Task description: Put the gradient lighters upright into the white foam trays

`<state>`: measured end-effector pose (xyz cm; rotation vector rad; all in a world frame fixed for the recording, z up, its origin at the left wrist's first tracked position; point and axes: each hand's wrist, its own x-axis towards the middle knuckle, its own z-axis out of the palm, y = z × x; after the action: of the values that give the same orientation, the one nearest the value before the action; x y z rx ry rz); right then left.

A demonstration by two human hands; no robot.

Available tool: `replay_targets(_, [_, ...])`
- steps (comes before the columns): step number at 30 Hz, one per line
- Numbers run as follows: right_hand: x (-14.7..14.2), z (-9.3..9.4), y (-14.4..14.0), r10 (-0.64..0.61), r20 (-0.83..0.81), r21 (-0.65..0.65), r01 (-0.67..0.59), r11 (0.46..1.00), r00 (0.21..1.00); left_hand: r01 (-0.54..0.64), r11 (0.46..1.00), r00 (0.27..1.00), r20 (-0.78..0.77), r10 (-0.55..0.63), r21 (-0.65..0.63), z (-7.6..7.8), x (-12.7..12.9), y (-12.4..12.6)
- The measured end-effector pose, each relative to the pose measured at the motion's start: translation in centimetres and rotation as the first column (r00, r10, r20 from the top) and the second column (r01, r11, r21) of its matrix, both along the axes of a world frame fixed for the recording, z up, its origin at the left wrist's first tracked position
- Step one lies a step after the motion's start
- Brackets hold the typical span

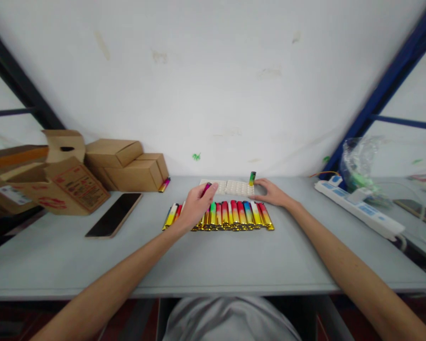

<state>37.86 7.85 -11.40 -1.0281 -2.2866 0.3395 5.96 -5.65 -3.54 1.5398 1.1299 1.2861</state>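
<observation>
- The lighter (pixel 206 188) with the pink tip is pinched in the fingers of the left hand (pixel 195 206), just above the row of lighters (pixel 230 215) and near the white tray (pixel 227 187).
- The left hand is closed around it, tip pointing up and away, so I think the lighter can be turned or moved easily.
- The right hand (pixel 271 193) lies flat and open, holding nothing. Its fingers rest at the right end of the white tray, maybe to keep the tray from sliding.
- One green lighter (pixel 252 178) stands upright at the tray's right end, just beside the right hand's fingers.
- The row of lighters lies side by side on the table, touching each other, close in front of the tray. That keeps them within easy reach of both hands.
- The table (pixel 213 260) is grey and smooth. A white wall stands behind it.
- On the left are cardboard boxes (pixel 128 166) and a dark phone (pixel 114 215) lying flat. One more lighter (pixel 164 184) leans by the boxes.
- On the right is a white power strip (pixel 358 209) and a clear plastic bag (pixel 358 161). Blue and dark shelf bars stand at the sides.
</observation>
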Motion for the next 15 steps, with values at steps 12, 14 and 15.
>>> replay_targets(12, [-0.4, 0.0, 0.3, 0.004, -0.01, 0.011, -0.004, 1.0, 1.0, 0.297, 0.945, 0.944, -0.195, -0.268, 0.14, 1.4, 3.6, 7.9])
replay_targets(14, [-0.4, -0.1, 0.3, 0.003, -0.017, 0.017, -0.002, 1.0, 1.0, 0.353, 0.919, 0.915, -0.271, -0.3, 0.177, 1.7, 5.1, 10.2])
replay_targets(15, [-0.4, -0.1, 0.3, 0.004, -0.021, 0.022, -0.004, 1.0, 1.0, 0.363, 0.91, 0.906, -0.302, -0.295, 0.198, 1.7, 5.8, 11.2])
